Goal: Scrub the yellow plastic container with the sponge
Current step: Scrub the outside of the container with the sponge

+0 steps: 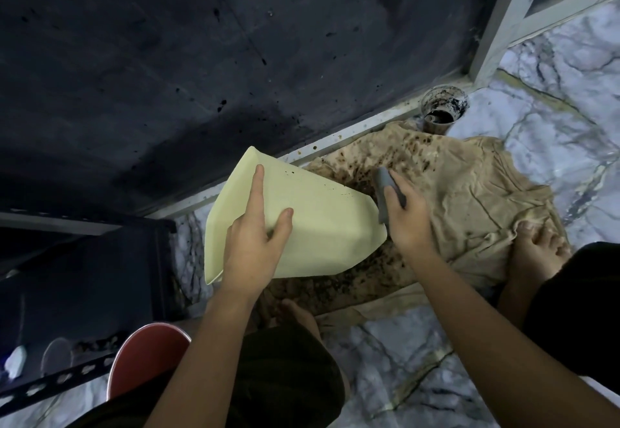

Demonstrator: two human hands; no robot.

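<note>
Both hands busy: left hand (255,246) clamps yellow container (322,226); right hand (407,223) clamps sponge (385,189) at rim.

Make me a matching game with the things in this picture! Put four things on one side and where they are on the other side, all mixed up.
Things:
1. yellow container
2. sponge
3. tan cloth
4. dirty cup

Places:
A. spread on the marble floor, spotted with dark stains
B. standing by the wall, past the cloth
C. held in the right hand
D. held tilted in the left hand, above the cloth

Pairs: 1-D, 2-C, 3-A, 4-B
</note>
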